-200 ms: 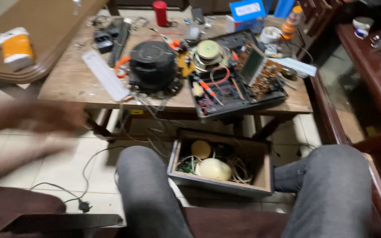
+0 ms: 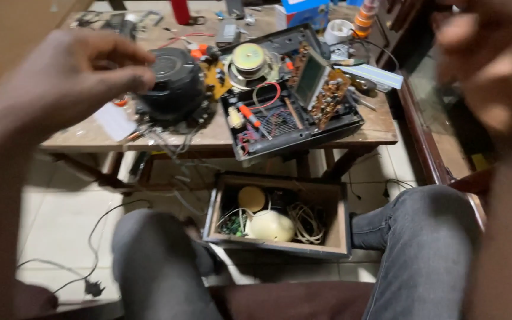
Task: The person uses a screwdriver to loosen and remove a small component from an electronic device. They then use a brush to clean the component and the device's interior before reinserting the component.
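My left hand (image 2: 69, 77) hovers, grip loosely curled and empty, over the round black speaker housing (image 2: 173, 89) on the wooden surface (image 2: 374, 124); looks heavy, rigid; I'd take its rim; right hand (image 2: 493, 65) blurred, grip unclear.

Left hand (image 2: 69, 80) has risen from low at left to over the black speaker (image 2: 173, 83), & right hand (image 2: 490, 65) now shows top right, both blurred.

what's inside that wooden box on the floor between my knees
The wooden box holds a cream rounded shell, a tan disc, coiled pale wires and a green board. Whatever lies under them is covered.
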